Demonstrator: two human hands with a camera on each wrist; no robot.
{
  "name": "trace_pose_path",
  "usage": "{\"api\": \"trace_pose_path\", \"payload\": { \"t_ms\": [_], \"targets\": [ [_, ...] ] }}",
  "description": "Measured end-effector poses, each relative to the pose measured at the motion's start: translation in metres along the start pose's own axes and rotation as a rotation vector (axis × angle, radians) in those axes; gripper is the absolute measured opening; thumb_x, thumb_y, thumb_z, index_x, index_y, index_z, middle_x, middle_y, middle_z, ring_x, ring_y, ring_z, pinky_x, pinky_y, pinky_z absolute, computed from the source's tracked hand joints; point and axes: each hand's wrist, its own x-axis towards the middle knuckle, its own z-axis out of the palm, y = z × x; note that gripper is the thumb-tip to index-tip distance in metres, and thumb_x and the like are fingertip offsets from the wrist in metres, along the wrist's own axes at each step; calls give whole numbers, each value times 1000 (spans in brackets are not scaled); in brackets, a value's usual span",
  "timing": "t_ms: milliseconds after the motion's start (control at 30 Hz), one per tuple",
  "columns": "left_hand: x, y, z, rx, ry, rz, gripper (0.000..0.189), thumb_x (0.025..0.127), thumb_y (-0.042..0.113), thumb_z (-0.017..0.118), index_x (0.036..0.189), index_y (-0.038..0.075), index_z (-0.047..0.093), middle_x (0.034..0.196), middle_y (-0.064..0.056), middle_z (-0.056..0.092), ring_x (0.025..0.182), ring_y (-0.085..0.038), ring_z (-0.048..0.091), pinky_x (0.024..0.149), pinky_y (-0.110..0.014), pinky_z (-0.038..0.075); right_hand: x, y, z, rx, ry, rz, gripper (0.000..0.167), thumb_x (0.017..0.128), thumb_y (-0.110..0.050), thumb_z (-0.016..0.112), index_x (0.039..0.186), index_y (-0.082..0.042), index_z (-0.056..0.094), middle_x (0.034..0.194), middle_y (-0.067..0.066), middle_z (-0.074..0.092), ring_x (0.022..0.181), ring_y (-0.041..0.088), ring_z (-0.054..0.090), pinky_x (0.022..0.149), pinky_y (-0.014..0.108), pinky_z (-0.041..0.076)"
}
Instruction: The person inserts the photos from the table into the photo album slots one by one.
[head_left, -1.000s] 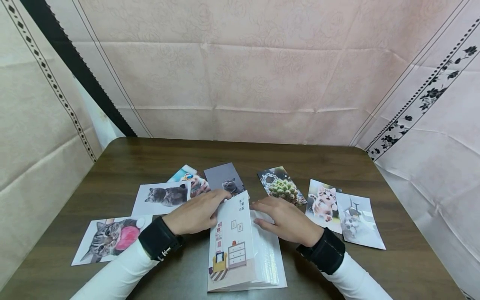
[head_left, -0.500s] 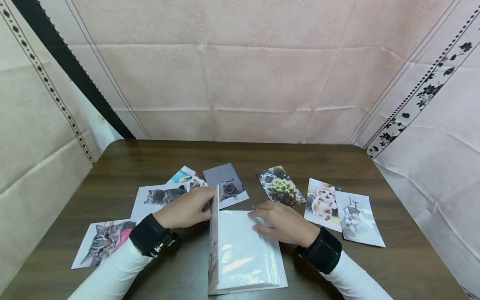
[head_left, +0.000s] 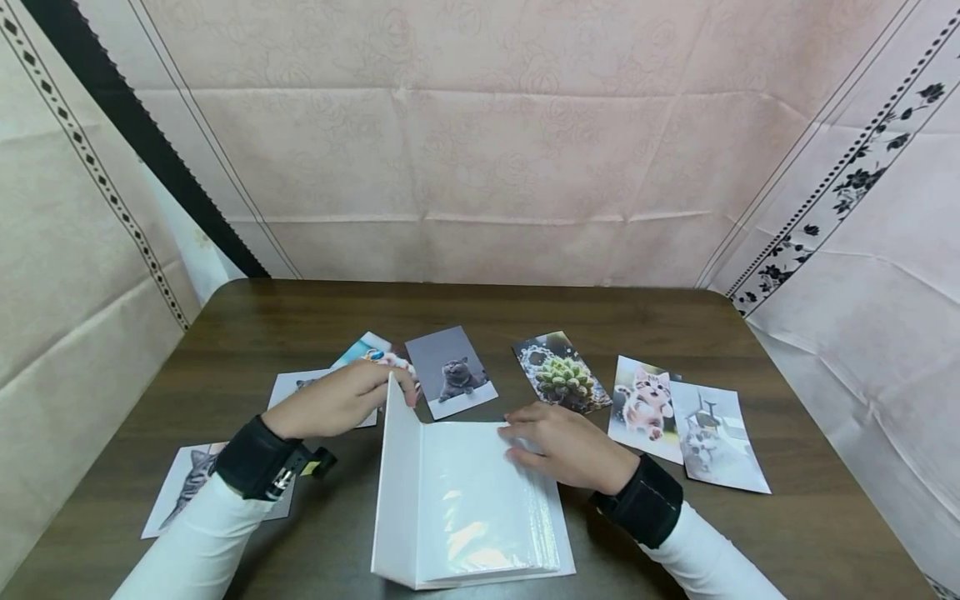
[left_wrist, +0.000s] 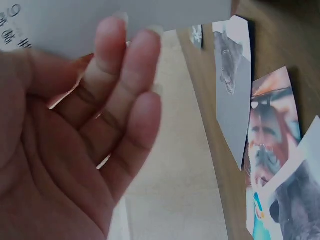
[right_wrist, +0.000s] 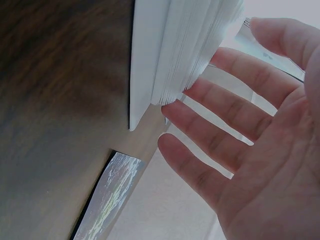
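Observation:
A photo album point(head_left: 480, 500) with clear plastic sleeves lies before me, its front cover point(head_left: 397, 492) raised at a slant on the left. My left hand point(head_left: 337, 402) grips that cover near its top corner, thumb against fingers; in the left wrist view the printed face of the cover point(left_wrist: 170, 15) shows above the fingertips. My right hand point(head_left: 573, 446) rests on the upper right of the sleeves. From the right wrist, the fingers look nearly straight, their tips at the edge of the page stack point(right_wrist: 185, 45).
Loose photos lie around the album: a grey kitten point(head_left: 459, 375) and a succulent point(head_left: 566, 379) behind it, a pink-toned kitten point(head_left: 648, 408) and a pale print point(head_left: 720, 437) at right. A tabby photo point(head_left: 176, 492) lies at left, partly under my sleeve.
My left hand has swung the album's front cover up and over to the left, uncovering the first clear sleeve. The right hand has stayed at the upper right of the pages.

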Motion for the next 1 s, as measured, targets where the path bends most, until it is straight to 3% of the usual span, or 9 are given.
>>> {"api": "trace_pose_path", "payload": {
  "t_ms": [100,233,333,400,500,667,867,1000],
  "targets": [
    [-4,2,-6,-70,29,-5,38,106,3,35,102,20,68,117,1,68,109,-20,58,88,-37,52,0,-1,0,-1,-2,3,34,102,-32,61,131,-15,69,135,9,67,130,26,59,109,47,47],
    [-8,4,-14,-136,56,-5,39,106,5,34,100,16,71,113,-3,69,97,-20,57,78,-31,50,-1,-1,0,-7,0,3,34,102,-31,61,130,-15,70,134,8,67,129,26,60,108,47,47],
    [-9,5,-16,-84,76,-36,29,108,16,46,96,17,72,89,5,66,80,-12,56,67,-26,48,-1,0,0,-6,-1,0,34,102,-31,61,130,-15,70,133,7,68,128,25,61,108,47,48],
    [-8,7,-15,-34,77,-68,20,105,20,55,92,19,71,74,10,55,70,-8,51,60,-22,42,-1,2,1,-9,2,1,33,102,-30,61,130,-15,70,133,7,69,128,25,61,108,47,48],
    [-7,9,-13,26,56,-109,14,102,22,61,89,20,67,65,10,39,61,-8,44,53,-22,35,-1,5,2,-21,15,6,33,102,-30,62,130,-16,70,132,6,69,128,25,61,108,47,48],
    [-8,10,-14,85,28,-128,13,99,14,58,95,18,70,70,9,47,66,-8,46,56,-22,37,-2,6,3,-27,19,4,36,101,-33,62,132,-15,69,133,7,69,130,28,60,110,50,45],
    [-20,3,-17,91,-20,-181,21,95,7,54,104,16,71,66,10,40,53,-3,33,50,-22,29,0,5,3,-29,-8,9,39,101,-35,61,135,-17,66,136,6,67,132,28,59,111,50,44],
    [-31,-3,-16,91,-42,-224,20,98,10,57,110,16,71,78,7,56,53,-2,33,49,-22,30,1,5,2,-43,-10,16,38,102,-34,60,136,-17,65,137,6,66,132,29,58,112,51,43]
  ]
}}
